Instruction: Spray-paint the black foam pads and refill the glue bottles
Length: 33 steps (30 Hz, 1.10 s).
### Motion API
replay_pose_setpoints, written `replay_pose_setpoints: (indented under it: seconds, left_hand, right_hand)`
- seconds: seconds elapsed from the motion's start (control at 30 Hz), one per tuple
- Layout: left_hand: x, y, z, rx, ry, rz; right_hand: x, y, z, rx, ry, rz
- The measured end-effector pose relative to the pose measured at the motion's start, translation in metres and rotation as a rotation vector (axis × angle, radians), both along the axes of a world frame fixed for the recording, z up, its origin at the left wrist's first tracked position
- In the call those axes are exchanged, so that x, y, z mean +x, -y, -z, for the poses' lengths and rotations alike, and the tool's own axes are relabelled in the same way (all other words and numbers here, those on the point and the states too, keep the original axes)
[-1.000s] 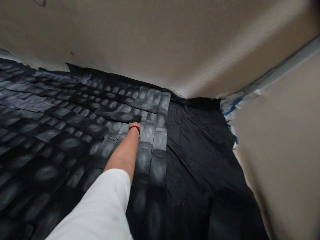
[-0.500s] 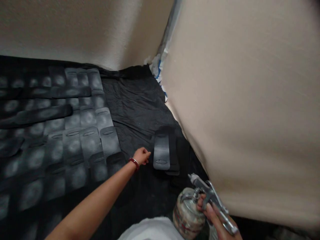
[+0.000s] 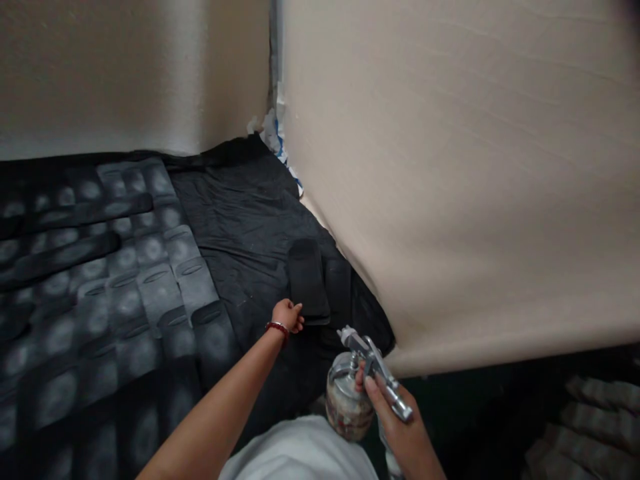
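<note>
My left hand [image 3: 289, 315], with a red bracelet at the wrist, is closed in a pinch at the lower left corner of a flat black panel [image 3: 306, 277]. The panel has rounded corners and lies on top of others like it; the fingertips overlap its edge. In my right hand [image 3: 383, 393] is a metal spray gun [image 3: 374, 363], with fingers wrapped round its handle near the trigger. Below the gun hangs its smeared, paint-stained cup [image 3: 350, 405]. The nozzle points forward and left, toward the panels.
Rows of overlapping panels [image 3: 165, 287] with pale grey sprayed patches cover the left side. They lie on a wrinkled black sheet [image 3: 235, 227]. More dark panels [image 3: 339, 287] lie right of the stack. Beige walls [image 3: 450, 167] meet at the far corner, with torn plastic [image 3: 273, 133] there.
My view has swung to the right. My left hand has come to the stack's lower left corner. The top panel, earlier greyish, now appears plain black. The spray gun stays in my right hand.
</note>
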State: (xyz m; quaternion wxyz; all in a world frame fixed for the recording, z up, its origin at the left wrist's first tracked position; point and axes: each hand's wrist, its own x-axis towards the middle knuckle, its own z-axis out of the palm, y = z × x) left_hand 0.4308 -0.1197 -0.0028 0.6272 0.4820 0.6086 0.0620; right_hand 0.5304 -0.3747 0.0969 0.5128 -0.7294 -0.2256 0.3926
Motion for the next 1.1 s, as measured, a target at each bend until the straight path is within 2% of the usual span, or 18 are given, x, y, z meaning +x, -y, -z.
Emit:
replay_pose_setpoints:
  seconds: [0.1,0.27,0.5,0.73,0.93,1.1]
  left_hand:
    - [-0.003,0.007,0.004,-0.11,0.072,-0.083]
    - [-0.01,0.01,0.009,-0.121,0.151,-0.139]
    - [-0.012,0.009,0.01,-0.109,0.184,-0.123]
    - [-0.012,0.007,0.015,-0.104,0.18,-0.108]
    - [-0.012,0.006,0.009,-0.105,0.174,-0.095]
    - [-0.013,0.004,0.007,-0.087,0.137,-0.075]
  right_hand:
    - [0.001,0.003,0.005,0.009,0.032,-0.013]
    - [0.0,0.004,0.003,-0.008,0.059,-0.004]
    - [0.008,-0.004,-0.006,0.032,0.108,0.025]
    - [0.011,0.006,-0.009,-0.069,0.092,-0.008]
    - [0.004,-0.004,-0.011,-0.032,0.091,-0.046]
    - [0.012,-0.012,-0.009,-0.015,0.134,-0.022]
